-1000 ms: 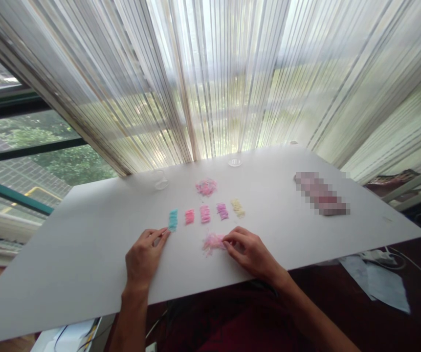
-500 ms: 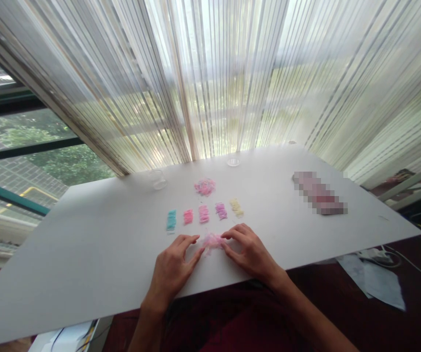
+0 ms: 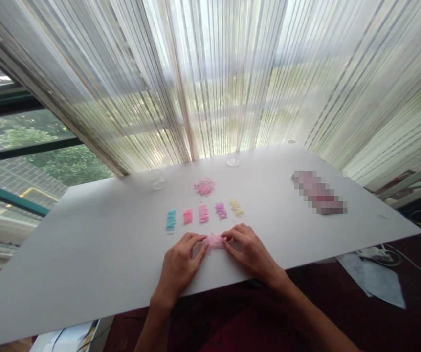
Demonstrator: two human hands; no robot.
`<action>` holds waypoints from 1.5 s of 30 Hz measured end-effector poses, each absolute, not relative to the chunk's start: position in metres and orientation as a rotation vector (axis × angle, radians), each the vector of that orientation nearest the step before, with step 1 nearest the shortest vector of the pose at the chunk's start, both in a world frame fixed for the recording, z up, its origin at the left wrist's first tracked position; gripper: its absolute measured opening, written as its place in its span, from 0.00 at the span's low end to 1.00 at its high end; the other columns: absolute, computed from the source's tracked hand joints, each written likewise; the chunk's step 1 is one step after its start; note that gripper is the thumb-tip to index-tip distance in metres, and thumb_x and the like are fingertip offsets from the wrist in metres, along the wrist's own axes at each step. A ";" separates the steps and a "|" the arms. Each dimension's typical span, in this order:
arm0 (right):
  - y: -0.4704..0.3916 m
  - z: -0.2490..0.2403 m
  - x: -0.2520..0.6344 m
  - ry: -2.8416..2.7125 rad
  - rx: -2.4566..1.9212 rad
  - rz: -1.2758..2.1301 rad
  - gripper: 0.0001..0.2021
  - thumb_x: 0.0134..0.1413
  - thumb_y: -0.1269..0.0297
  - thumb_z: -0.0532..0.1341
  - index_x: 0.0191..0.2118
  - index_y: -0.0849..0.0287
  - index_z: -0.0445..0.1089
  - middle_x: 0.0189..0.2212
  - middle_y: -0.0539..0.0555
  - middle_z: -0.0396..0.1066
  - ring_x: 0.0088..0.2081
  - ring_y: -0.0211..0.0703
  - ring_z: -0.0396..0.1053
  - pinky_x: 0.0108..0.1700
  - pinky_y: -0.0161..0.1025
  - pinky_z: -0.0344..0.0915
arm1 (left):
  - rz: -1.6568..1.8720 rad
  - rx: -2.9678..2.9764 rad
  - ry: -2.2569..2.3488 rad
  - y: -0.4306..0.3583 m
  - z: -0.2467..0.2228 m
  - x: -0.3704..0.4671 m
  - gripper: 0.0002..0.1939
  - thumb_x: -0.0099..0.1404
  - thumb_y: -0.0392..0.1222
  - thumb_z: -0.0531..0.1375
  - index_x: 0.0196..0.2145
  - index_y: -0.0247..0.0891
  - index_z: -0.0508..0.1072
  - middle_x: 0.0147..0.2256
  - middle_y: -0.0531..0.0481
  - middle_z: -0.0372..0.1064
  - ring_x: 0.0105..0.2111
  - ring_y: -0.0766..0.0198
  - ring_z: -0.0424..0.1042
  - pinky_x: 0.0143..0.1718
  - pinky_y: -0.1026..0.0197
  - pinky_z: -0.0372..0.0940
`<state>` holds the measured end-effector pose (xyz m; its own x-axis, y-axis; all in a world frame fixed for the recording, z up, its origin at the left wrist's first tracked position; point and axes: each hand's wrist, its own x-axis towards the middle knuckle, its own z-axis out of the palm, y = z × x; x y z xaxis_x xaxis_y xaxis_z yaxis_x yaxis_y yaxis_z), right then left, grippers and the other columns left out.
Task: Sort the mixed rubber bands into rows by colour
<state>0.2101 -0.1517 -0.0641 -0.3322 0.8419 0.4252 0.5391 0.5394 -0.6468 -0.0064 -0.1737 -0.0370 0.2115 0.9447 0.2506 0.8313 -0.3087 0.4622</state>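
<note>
Both hands are at a small loose pile of pink, thin elastic bands (image 3: 215, 240) near the table's front edge. My left hand (image 3: 184, 259) pinches at the left side of the pile, thumb and forefinger close together. My right hand (image 3: 249, 249) has its thumb and fingertips on the right side. The fingertips partly hide the bands between them. Just beyond lie neat rows of bands by colour: teal (image 3: 171, 220), coral pink (image 3: 188, 216), light pink (image 3: 203, 213), purple (image 3: 221, 210) and pale yellow (image 3: 236, 207). Behind these sits a mixed heap of bands (image 3: 205, 186).
On the white table (image 3: 96, 244), a clear cup (image 3: 158, 180) and a clear round lid or dish (image 3: 232, 161) stand at the back. A blurred-out pinkish object (image 3: 319, 192) lies on the right. String curtains (image 3: 225, 88) hang along the far edge.
My left hand has moved right and inward, and its thumb and forefinger now meet the pink pile. The right hand has stayed nearly in place. The pile has shifted slightly.
</note>
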 end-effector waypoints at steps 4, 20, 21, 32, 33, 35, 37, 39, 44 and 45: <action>-0.151 -0.065 0.211 -1.998 -1.115 0.515 0.06 0.61 0.72 0.63 0.41 0.55 0.75 0.35 0.54 0.76 0.38 0.48 0.71 0.44 0.46 0.69 | 0.782 2.233 1.734 -0.166 -0.038 -0.004 0.14 0.72 0.43 0.56 0.52 0.43 0.75 0.46 0.49 0.78 0.34 0.62 0.77 0.42 0.60 0.73; -0.152 -0.060 0.212 -1.844 -1.178 0.597 0.05 0.63 0.69 0.61 0.41 0.55 0.75 0.34 0.54 0.76 0.37 0.45 0.72 0.42 0.43 0.71 | 0.831 2.165 1.559 -0.169 -0.035 0.001 0.14 0.73 0.45 0.56 0.51 0.43 0.76 0.47 0.47 0.77 0.28 0.67 0.71 0.38 0.61 0.72; -0.152 -0.060 0.212 -1.841 -1.179 0.596 0.05 0.63 0.69 0.61 0.41 0.55 0.75 0.34 0.54 0.76 0.37 0.46 0.72 0.41 0.43 0.71 | 0.832 2.178 1.547 -0.170 -0.034 0.001 0.14 0.72 0.46 0.56 0.52 0.43 0.76 0.47 0.47 0.77 0.27 0.67 0.70 0.37 0.61 0.72; -0.153 -0.059 0.213 -1.820 -1.152 0.638 0.05 0.64 0.67 0.61 0.41 0.54 0.75 0.34 0.53 0.76 0.36 0.46 0.73 0.41 0.43 0.72 | 0.825 2.266 1.515 -0.161 -0.033 0.024 0.12 0.72 0.42 0.58 0.51 0.44 0.75 0.46 0.50 0.78 0.32 0.64 0.75 0.41 0.61 0.72; -0.153 -0.059 0.213 -1.820 -1.148 0.641 0.05 0.64 0.67 0.61 0.41 0.54 0.75 0.35 0.53 0.76 0.36 0.46 0.73 0.42 0.43 0.72 | 0.820 2.265 1.504 -0.159 -0.032 0.026 0.11 0.72 0.42 0.58 0.49 0.44 0.76 0.45 0.50 0.78 0.32 0.63 0.75 0.41 0.61 0.72; -0.153 -0.059 0.213 -1.819 -1.142 0.646 0.05 0.64 0.67 0.61 0.41 0.54 0.75 0.35 0.53 0.76 0.37 0.46 0.73 0.42 0.43 0.72 | 0.807 2.257 1.496 -0.158 -0.031 0.027 0.10 0.72 0.41 0.58 0.46 0.44 0.77 0.42 0.50 0.79 0.32 0.63 0.76 0.40 0.61 0.71; -0.153 -0.058 0.213 -1.820 -1.138 0.644 0.05 0.64 0.68 0.61 0.41 0.54 0.75 0.35 0.53 0.76 0.37 0.46 0.73 0.42 0.43 0.72 | 0.806 2.248 1.506 -0.157 -0.031 0.027 0.08 0.71 0.40 0.58 0.43 0.44 0.78 0.40 0.51 0.80 0.32 0.63 0.76 0.39 0.63 0.70; -0.153 -0.058 0.213 -1.818 -1.136 0.636 0.05 0.64 0.68 0.61 0.41 0.55 0.75 0.35 0.54 0.76 0.37 0.46 0.73 0.43 0.43 0.72 | 0.815 2.238 1.517 -0.158 -0.031 0.025 0.08 0.71 0.41 0.58 0.42 0.44 0.78 0.39 0.51 0.80 0.31 0.64 0.75 0.38 0.64 0.69; -0.153 -0.058 0.213 -1.799 -1.148 0.629 0.05 0.64 0.67 0.61 0.41 0.55 0.75 0.35 0.54 0.76 0.37 0.45 0.73 0.42 0.42 0.72 | 0.885 2.165 1.540 -0.160 -0.034 0.011 0.08 0.70 0.43 0.60 0.42 0.43 0.78 0.39 0.52 0.79 0.27 0.66 0.71 0.34 0.65 0.67; -0.153 -0.058 0.213 -1.797 -1.152 0.631 0.05 0.64 0.67 0.61 0.41 0.55 0.75 0.35 0.54 0.76 0.36 0.44 0.73 0.42 0.42 0.72 | 0.908 2.139 1.554 -0.160 -0.034 0.006 0.08 0.70 0.44 0.60 0.42 0.42 0.79 0.39 0.52 0.79 0.26 0.67 0.70 0.33 0.65 0.66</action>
<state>0.2133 -0.1532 -0.0585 -0.1783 0.8972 0.4041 0.4473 0.4397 -0.7788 0.0057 -0.1602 -0.0341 0.1954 0.9356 0.2940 0.7156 -0.3410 0.6097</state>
